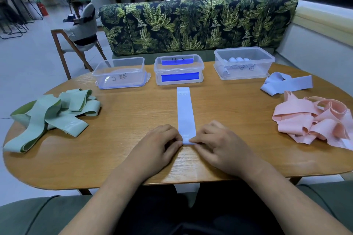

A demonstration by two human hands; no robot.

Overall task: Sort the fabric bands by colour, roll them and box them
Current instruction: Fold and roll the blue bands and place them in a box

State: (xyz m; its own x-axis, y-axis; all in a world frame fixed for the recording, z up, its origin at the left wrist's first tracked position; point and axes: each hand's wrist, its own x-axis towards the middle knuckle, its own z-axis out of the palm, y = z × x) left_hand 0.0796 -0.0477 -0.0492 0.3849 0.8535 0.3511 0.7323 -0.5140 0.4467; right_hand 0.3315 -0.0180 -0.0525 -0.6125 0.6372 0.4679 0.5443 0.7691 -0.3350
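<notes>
Band: long pale-blue fabric band [185, 112] lies flat down the centre of the frame on the oval wooden table [133, 118].
Left hand: left hand [159, 144], fingers curled, pinches the band's near end.
Right hand: right hand [219, 144], fingers bent too, pinches the same end.
Piles: mint-green fabric bands [51, 114] at left, peach-pink fabric bands [321, 124] at right.
Boxes: right-hand clear plastic box [244, 70], upper right, holds rolled pale bands [237, 59].
</notes>
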